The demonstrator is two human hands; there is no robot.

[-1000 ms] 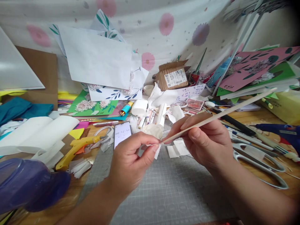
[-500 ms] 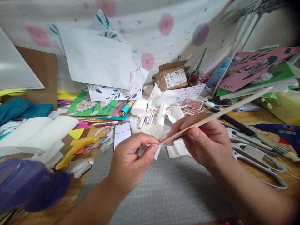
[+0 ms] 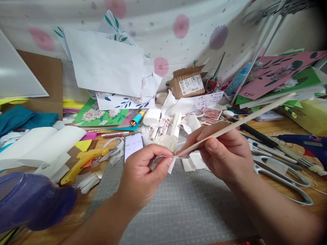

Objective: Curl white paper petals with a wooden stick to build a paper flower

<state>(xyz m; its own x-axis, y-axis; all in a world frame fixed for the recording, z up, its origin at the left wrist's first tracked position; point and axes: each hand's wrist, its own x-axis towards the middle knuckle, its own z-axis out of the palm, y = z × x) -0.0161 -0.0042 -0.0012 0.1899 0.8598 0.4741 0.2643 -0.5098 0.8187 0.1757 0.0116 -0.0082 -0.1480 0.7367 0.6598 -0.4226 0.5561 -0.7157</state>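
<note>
Between its thumb and forefinger, my left hand [image 3: 145,173] pinches a small piece of thin white paper [image 3: 171,166], part of which hangs below the fingertips. My right hand [image 3: 224,149] grips a long pale wooden stick [image 3: 245,120] slantwise, its upper end pointing up to the right. The stick's lower tip meets the paper's edge at my left fingertips. Both hands are above a grey cutting mat [image 3: 178,211]. Small white paper pieces [image 3: 195,161] lie on the mat just behind the hands, and a cream paper piece [image 3: 166,141] is behind my left fingertips.
A phone [image 3: 133,144] showing a timer lies behind my left hand. To the left are a yellow glue gun [image 3: 79,163] and a purple container [image 3: 30,200]. Silver scissors [image 3: 283,180] and a blue glue gun [image 3: 301,139] lie right. A cardboard box [image 3: 189,83] stands at the back.
Hands, stick and paper hold almost the same position; the stick's upper end has dipped very slightly. The phone timer has advanced one second.
</note>
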